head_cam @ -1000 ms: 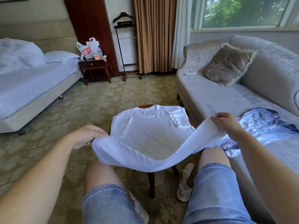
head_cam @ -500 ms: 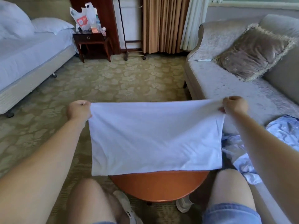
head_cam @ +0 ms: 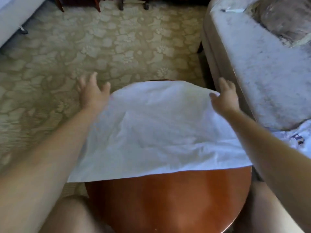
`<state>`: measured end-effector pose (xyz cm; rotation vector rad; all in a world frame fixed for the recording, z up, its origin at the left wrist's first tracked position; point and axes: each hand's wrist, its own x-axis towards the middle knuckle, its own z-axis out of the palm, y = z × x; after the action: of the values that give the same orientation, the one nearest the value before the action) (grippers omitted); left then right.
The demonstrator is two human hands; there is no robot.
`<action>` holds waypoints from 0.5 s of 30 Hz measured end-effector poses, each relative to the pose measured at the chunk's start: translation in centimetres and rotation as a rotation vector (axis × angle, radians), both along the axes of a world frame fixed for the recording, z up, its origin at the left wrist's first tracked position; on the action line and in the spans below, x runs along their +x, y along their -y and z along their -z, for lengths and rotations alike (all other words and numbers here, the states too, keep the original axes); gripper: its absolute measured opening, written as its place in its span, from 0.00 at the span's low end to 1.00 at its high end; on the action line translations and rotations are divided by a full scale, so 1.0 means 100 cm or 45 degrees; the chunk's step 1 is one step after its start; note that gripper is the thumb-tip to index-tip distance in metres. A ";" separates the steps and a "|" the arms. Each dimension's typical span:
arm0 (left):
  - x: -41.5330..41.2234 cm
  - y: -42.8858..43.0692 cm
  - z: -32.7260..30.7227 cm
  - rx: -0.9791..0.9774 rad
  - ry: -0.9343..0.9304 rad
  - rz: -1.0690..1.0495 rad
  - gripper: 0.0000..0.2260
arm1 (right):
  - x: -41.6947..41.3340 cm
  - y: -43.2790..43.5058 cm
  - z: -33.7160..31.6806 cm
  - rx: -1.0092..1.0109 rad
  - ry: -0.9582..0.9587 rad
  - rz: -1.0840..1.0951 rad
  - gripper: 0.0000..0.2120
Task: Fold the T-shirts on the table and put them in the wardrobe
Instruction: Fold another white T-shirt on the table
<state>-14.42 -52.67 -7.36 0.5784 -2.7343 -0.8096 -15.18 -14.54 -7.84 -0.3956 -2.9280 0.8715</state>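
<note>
White T-shirt point(head_cam: 156, 132) lies folded on the round wooden table point(head_cam: 168, 199), spanning the space between both hands. The left hand point(head_cam: 93, 94) and right hand point(head_cam: 224, 96) sit at its far corners with fingers spread, gripping nothing. Whether they touch the cloth is unclear.

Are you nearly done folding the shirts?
Not nearly. The white T-shirt lies folded over once on the table. The left hand and right hand are open at its far corners. Left: smaller folds, the crumpled garment on the sofa, the wardrobe trip.
</note>
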 end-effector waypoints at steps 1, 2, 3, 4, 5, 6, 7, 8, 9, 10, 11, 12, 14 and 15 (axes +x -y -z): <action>0.016 -0.011 0.010 -0.071 0.023 0.094 0.28 | 0.020 0.010 0.007 0.129 0.009 -0.065 0.29; 0.034 -0.022 0.018 -0.152 0.074 0.179 0.29 | 0.039 0.019 0.013 0.239 0.060 -0.118 0.29; 0.052 -0.030 0.026 -0.219 0.164 0.236 0.30 | 0.057 0.027 0.019 0.333 0.141 -0.164 0.30; 0.070 -0.039 0.031 -0.274 0.276 0.262 0.29 | 0.071 0.030 0.028 0.401 0.216 -0.210 0.32; 0.085 -0.044 0.037 -0.314 0.391 0.269 0.30 | 0.084 0.031 0.035 0.453 0.275 -0.239 0.33; 0.099 -0.047 0.041 -0.348 0.475 0.274 0.30 | 0.094 0.030 0.041 0.482 0.308 -0.254 0.35; 0.111 -0.048 0.043 -0.384 0.527 0.279 0.31 | 0.103 0.027 0.045 0.507 0.327 -0.263 0.36; 0.120 -0.048 0.046 -0.422 0.549 0.286 0.32 | 0.110 0.023 0.047 0.531 0.338 -0.265 0.37; 0.128 -0.047 0.046 -0.446 0.553 0.298 0.32 | 0.116 0.021 0.048 0.546 0.342 -0.268 0.37; 0.134 -0.048 0.045 -0.455 0.555 0.314 0.32 | 0.123 0.018 0.048 0.560 0.337 -0.269 0.37; 0.140 -0.049 0.044 -0.455 0.554 0.327 0.31 | 0.130 0.016 0.046 0.569 0.335 -0.270 0.37; 0.144 -0.051 0.044 -0.455 0.552 0.337 0.31 | 0.136 0.013 0.046 0.580 0.336 -0.273 0.37; 0.153 -0.055 0.044 -0.458 0.553 0.355 0.31 | 0.147 0.008 0.045 0.593 0.354 -0.282 0.37; 0.157 -0.057 0.044 -0.458 0.557 0.366 0.31 | 0.152 0.006 0.044 0.600 0.376 -0.288 0.37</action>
<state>1.30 -46.97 -11.73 0.3172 -3.3082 -0.2383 -0.03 -15.12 -12.28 -0.1714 -3.3570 0.1168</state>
